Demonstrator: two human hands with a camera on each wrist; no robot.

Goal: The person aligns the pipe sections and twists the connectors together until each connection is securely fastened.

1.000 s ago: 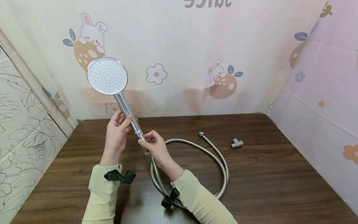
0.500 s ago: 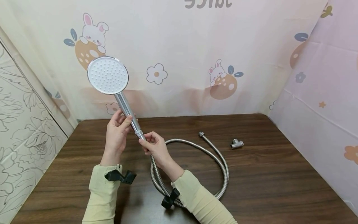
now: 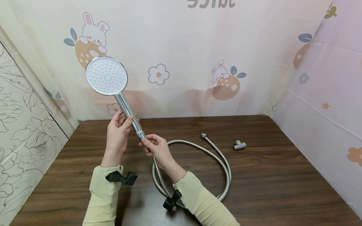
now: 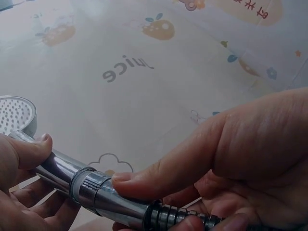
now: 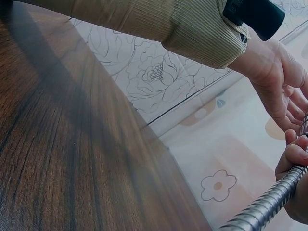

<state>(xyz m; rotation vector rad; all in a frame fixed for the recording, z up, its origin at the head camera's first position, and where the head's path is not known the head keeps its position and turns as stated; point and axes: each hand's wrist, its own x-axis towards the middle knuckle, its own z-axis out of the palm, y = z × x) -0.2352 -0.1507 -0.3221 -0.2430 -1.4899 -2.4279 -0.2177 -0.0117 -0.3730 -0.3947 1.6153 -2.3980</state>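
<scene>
A chrome shower head with a white nozzle face is held up at a tilt over the table's left part. My left hand grips its handle, thumb across the front. Just below, my right hand pinches the hose's chrome end nut, which sits at the handle's lower end. A pale ring shows between nut and handle in the left wrist view. From the right hand the ribbed metal hose runs down and lies in loops on the table. In the right wrist view the hose leaves my curled fingers.
The hose's other end nut lies on the brown wooden table. To its right lies a small chrome tee fitting. A printed curtain hangs behind the table's back edge, with a flowered panel on the left.
The shower head has shifted slightly left. My right thumb and fingers have changed position a little around the nut; the hose loops and tee fitting lie as before.
</scene>
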